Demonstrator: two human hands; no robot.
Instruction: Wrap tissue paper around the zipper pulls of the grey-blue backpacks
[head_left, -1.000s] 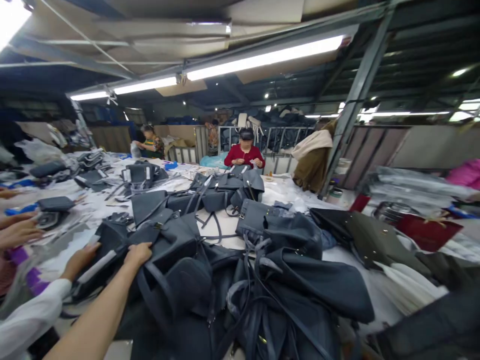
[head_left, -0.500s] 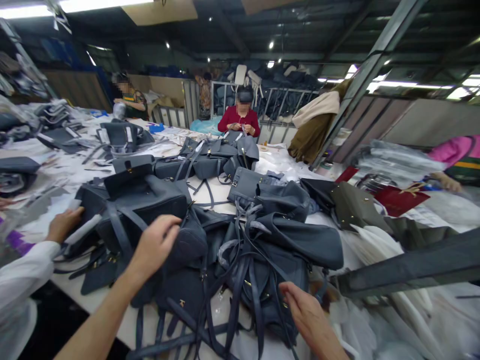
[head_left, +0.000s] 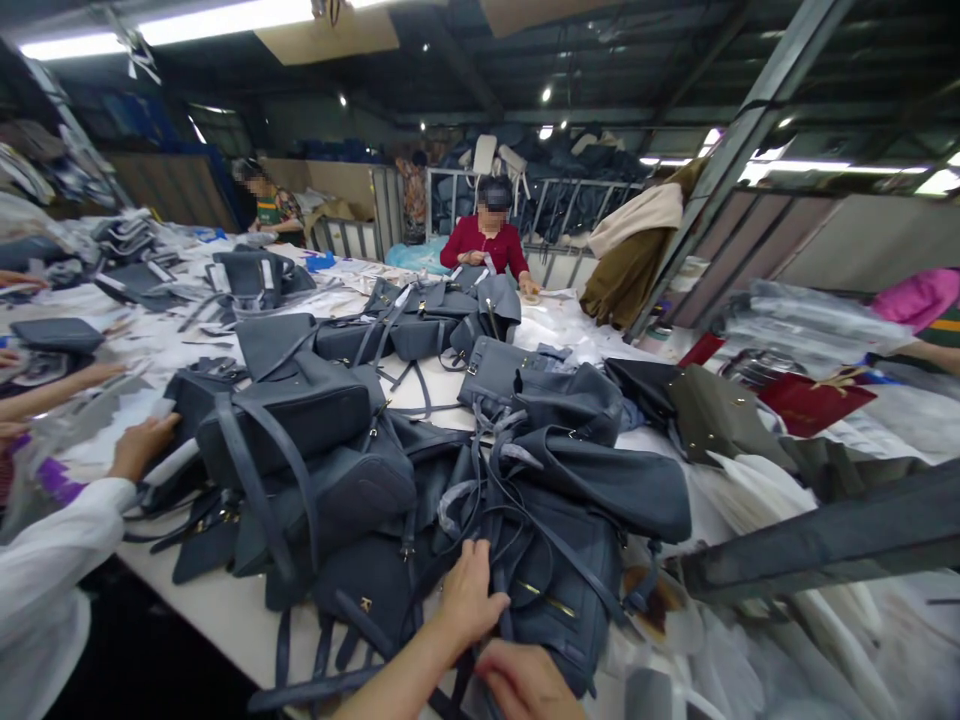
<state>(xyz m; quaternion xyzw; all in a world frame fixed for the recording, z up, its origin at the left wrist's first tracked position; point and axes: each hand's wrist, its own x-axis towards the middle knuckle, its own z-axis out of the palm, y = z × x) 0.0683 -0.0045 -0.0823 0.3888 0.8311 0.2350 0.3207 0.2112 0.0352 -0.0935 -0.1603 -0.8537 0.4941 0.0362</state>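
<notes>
The left hand (head_left: 469,595) closes around the straps (head_left: 495,540) of a slate-grey leather backpack (head_left: 559,610), the right hand (head_left: 521,682) lies curled at its lower edge, grip unclear; more bags (head_left: 292,420) heap across the white tabletop (head_left: 202,590), a co-worker (head_left: 484,240) in red beyond

Two hands (head_left: 469,597); two seated co-workers (head_left: 484,235); one white-sleeved neighbour (head_left: 45,570); one dark red folder (head_left: 814,403)

Left hand (head_left: 469,595), fingers curled, rests on a slate-blue leather backpack (head_left: 559,600); right hand (head_left: 521,682), knuckles up, sits just beside it at the bag's lower edge.
</notes>
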